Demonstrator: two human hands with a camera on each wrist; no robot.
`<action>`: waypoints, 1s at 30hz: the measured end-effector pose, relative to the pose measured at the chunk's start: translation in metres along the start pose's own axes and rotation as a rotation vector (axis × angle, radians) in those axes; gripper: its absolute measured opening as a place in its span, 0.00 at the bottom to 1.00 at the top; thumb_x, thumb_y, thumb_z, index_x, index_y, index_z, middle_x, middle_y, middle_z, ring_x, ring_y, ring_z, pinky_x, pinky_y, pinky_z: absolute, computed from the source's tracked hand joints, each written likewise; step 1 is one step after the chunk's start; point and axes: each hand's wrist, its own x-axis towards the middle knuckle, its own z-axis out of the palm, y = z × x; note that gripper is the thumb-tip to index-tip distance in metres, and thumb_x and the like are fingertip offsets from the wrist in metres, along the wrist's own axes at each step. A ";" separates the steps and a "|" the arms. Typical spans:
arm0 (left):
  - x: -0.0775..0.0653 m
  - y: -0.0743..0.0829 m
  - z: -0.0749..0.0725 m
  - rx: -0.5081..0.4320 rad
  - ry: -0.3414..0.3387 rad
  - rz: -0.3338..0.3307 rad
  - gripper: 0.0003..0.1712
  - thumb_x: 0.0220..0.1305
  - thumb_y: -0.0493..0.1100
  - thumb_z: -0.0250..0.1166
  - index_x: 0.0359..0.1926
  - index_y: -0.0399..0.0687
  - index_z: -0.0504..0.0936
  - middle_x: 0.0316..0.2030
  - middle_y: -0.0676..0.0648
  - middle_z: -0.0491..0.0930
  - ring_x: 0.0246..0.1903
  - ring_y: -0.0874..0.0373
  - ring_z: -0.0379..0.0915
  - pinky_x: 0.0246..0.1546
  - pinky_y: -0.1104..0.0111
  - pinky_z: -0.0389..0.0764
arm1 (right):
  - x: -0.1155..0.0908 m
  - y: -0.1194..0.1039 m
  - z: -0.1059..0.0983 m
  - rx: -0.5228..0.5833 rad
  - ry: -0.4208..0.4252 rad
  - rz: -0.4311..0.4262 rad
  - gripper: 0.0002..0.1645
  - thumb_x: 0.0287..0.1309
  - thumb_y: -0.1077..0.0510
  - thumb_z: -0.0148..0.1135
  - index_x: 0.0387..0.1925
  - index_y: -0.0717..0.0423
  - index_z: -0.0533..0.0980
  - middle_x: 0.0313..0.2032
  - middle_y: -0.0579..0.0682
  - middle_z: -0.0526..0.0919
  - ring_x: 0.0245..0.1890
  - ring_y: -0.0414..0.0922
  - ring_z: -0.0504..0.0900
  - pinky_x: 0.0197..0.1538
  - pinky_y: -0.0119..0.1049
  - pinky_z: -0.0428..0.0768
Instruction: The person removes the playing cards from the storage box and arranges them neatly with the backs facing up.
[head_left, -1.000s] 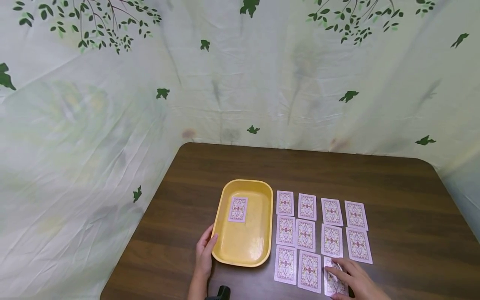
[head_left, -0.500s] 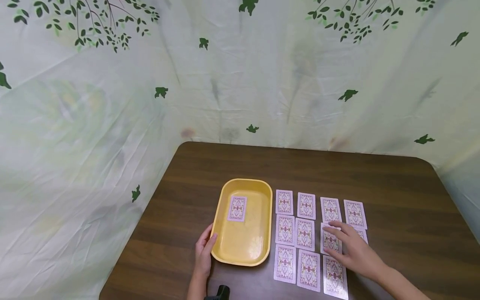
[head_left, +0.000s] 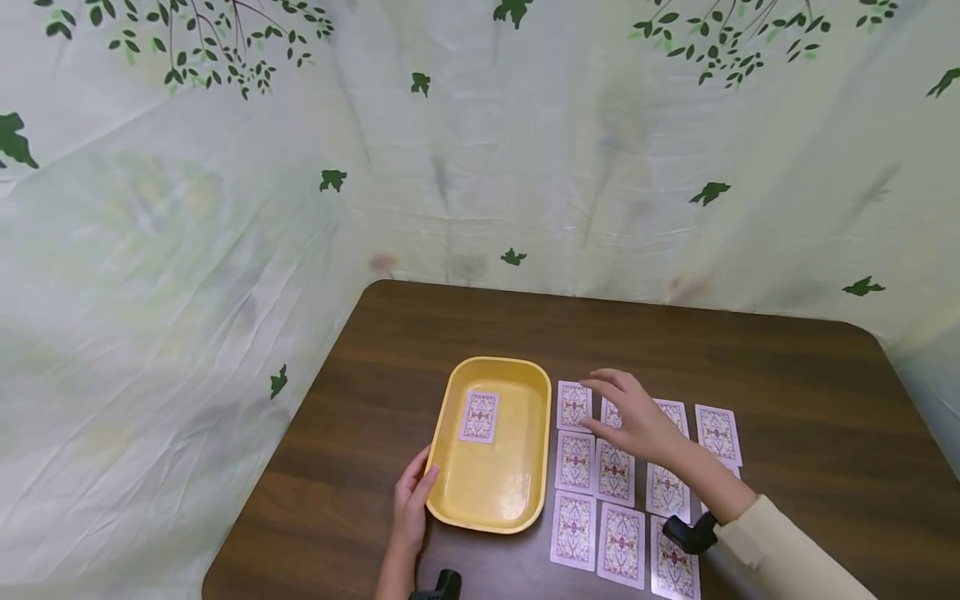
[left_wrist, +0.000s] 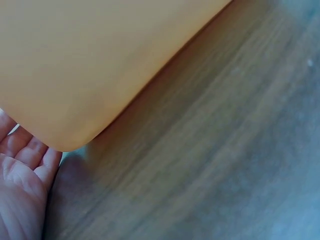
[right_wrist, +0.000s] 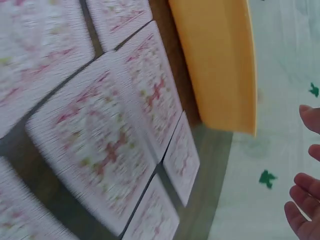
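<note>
My left hand point(head_left: 411, 504) grips the near left side of a yellow tray point(head_left: 543, 467), its thumb at the rim. In the left wrist view its fingers point(left_wrist: 31, 150) curl against the tray's outer corner. One patterned playing card point(head_left: 478, 417) lies back up inside the tray. My right hand point(head_left: 633, 417) hovers over the far rows of playing cards, fingers bent and spread with nothing between them. Its fingertips overlap the far left card point(head_left: 573, 405) in the head view. The hand and forearm partly hide several cards behind them.
Several more back-up cards, such as the near left card point(head_left: 574, 531), lie in rows right of the tray on a brown wooden table point(head_left: 817, 400). A pale leaf-printed cloth point(head_left: 585, 167) hangs behind. Black wrist cameras point(head_left: 690, 533) sit on both wrists.
My right hand has left the near card it was touching and moved away and leftward across the rows to the far left card. The left hand keeps its hold on the tray.
</note>
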 end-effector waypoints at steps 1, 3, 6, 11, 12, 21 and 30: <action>0.000 0.001 0.000 0.001 0.000 -0.002 0.23 0.66 0.34 0.51 0.59 0.26 0.65 0.55 0.30 0.68 0.47 0.55 0.70 0.45 0.72 0.72 | 0.007 -0.002 0.003 0.004 -0.014 -0.015 0.31 0.46 0.52 0.71 0.52 0.57 0.73 0.52 0.58 0.71 0.54 0.54 0.67 0.52 0.52 0.69; 0.000 0.002 -0.001 0.000 -0.001 -0.004 0.23 0.66 0.35 0.51 0.59 0.26 0.65 0.55 0.30 0.68 0.47 0.56 0.70 0.45 0.72 0.72 | 0.020 -0.006 0.011 0.023 -0.048 -0.040 0.31 0.47 0.51 0.70 0.53 0.58 0.73 0.52 0.58 0.71 0.54 0.53 0.67 0.53 0.51 0.69; -0.001 0.003 -0.001 0.002 0.001 -0.010 0.23 0.66 0.35 0.52 0.59 0.26 0.65 0.55 0.31 0.68 0.47 0.55 0.70 0.45 0.72 0.72 | 0.037 -0.013 0.023 0.037 -0.094 -0.081 0.32 0.47 0.51 0.70 0.53 0.59 0.73 0.52 0.59 0.71 0.54 0.53 0.67 0.54 0.49 0.69; -0.001 0.003 -0.002 -0.010 -0.004 -0.014 0.23 0.66 0.33 0.51 0.60 0.27 0.65 0.55 0.31 0.68 0.48 0.52 0.70 0.45 0.71 0.73 | 0.059 -0.024 0.044 0.049 -0.163 -0.149 0.32 0.46 0.51 0.71 0.52 0.59 0.73 0.51 0.61 0.72 0.52 0.54 0.68 0.54 0.47 0.68; -0.001 0.006 -0.001 -0.008 -0.004 -0.021 0.22 0.66 0.32 0.51 0.60 0.26 0.65 0.55 0.30 0.68 0.47 0.51 0.70 0.45 0.70 0.73 | 0.063 -0.026 0.048 0.051 -0.179 -0.160 0.32 0.46 0.51 0.71 0.52 0.60 0.73 0.51 0.61 0.72 0.52 0.54 0.68 0.54 0.47 0.68; -0.001 0.002 -0.002 -0.011 0.000 -0.016 0.23 0.66 0.35 0.51 0.59 0.27 0.66 0.55 0.31 0.68 0.47 0.54 0.70 0.45 0.71 0.72 | 0.088 -0.036 0.086 0.061 -0.287 -0.198 0.33 0.42 0.54 0.73 0.51 0.62 0.74 0.49 0.62 0.72 0.50 0.55 0.69 0.54 0.47 0.65; 0.000 0.000 -0.002 -0.008 -0.008 -0.002 0.22 0.66 0.31 0.49 0.59 0.24 0.64 0.55 0.28 0.67 0.46 0.55 0.71 0.44 0.71 0.73 | 0.101 -0.040 0.110 0.038 -0.375 -0.098 0.38 0.39 0.53 0.75 0.54 0.60 0.72 0.48 0.60 0.72 0.49 0.54 0.70 0.53 0.46 0.68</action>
